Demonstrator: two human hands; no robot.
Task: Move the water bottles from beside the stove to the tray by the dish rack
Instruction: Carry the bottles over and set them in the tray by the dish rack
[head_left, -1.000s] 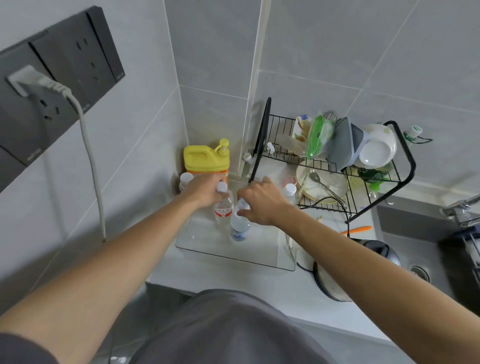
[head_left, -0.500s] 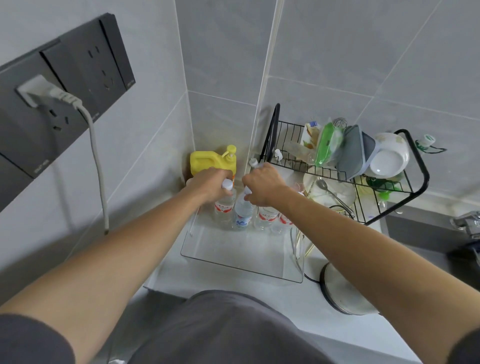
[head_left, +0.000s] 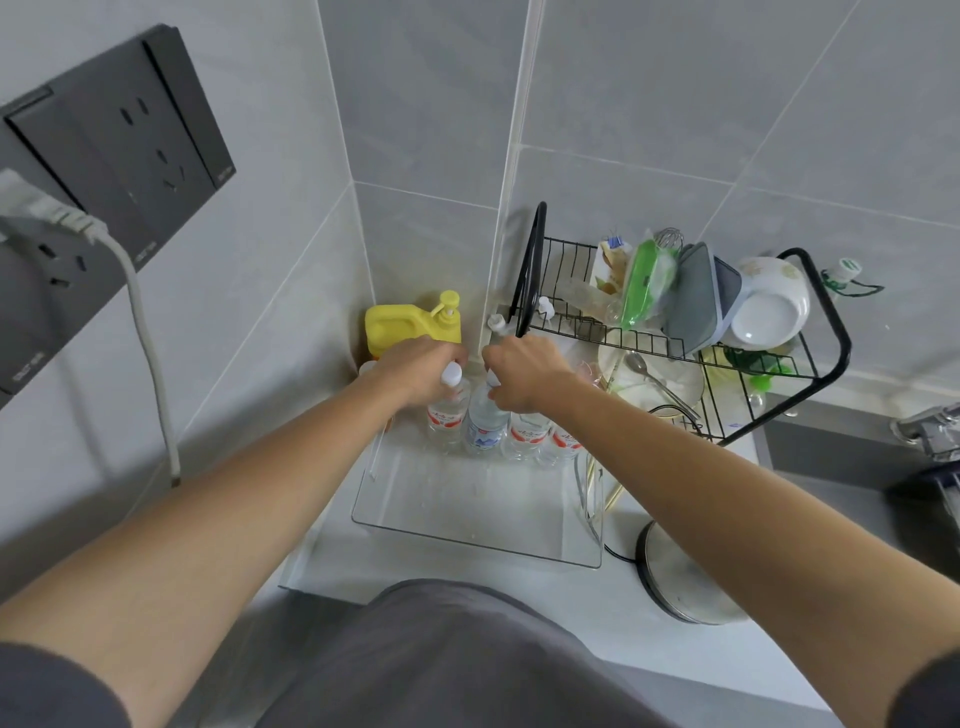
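Note:
A clear tray (head_left: 467, 525) lies on the counter left of the black dish rack (head_left: 826, 332). Several water bottles stand in a row along the tray's far side. My left hand (head_left: 415, 369) grips the neck of a red-labelled bottle (head_left: 447, 415) with a white cap. Beside it, my right hand (head_left: 524, 374) holds the top of a blue-labelled bottle (head_left: 485, 428). Two more red-labelled bottles (head_left: 540, 436) stand to the right, their tops hidden under my right wrist.
A yellow pump jug (head_left: 400, 325) stands in the corner behind the tray. The rack holds bowls, lids and a whisk. A kettle base (head_left: 680, 582) sits right of the tray, the sink (head_left: 831, 447) beyond. A cable hangs from the wall socket (head_left: 119, 150).
Both hands have moved the two bottles toward the tray's far side and set them upright in line with the others. The camera has moved closer.

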